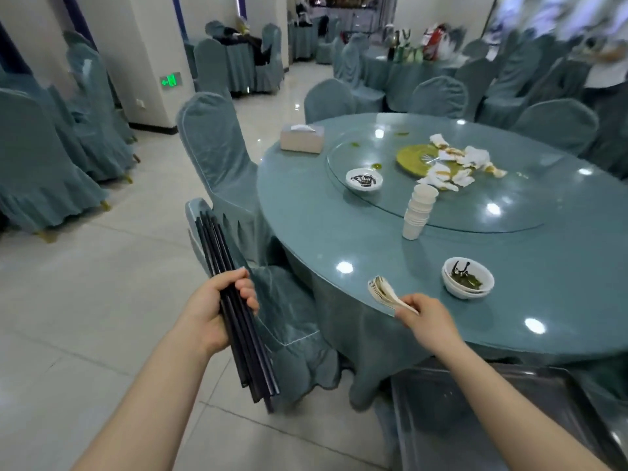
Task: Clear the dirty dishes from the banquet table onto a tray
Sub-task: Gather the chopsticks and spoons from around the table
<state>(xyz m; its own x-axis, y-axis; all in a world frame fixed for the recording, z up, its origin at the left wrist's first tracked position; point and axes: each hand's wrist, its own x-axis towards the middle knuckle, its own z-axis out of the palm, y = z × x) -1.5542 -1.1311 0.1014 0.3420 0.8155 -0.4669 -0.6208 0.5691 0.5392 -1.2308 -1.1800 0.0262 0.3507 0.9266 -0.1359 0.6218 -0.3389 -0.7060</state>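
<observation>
The left hand (217, 307) held a bundle of dark chopsticks (234, 307) out over the tiled floor, its grip closed round their middle, so that the sticks ran from above the fist down past the wrist. The right hand (424, 317) pinched the handles of a nested stack of white spoons (382, 290) at the near edge of the round tabletop (339, 232), their bowls pointing left. Just beyond that hand stood a stack of white bowls (468, 278) with dark scraps in the top one. Farther in, a leaning tower of white cups (418, 212) stood at the rim of the glass turntable (482, 215), which carried a small soiled dish (364, 179), a green plate (419, 159) and crumpled napkins (455, 164). A tissue box (301, 138) sat near the far left edge. A metal tray (492, 419) lay low at the right, under the right forearm, nothing visible in the part that showed. Covered chairs (217, 147) stood beside the tabletop.
</observation>
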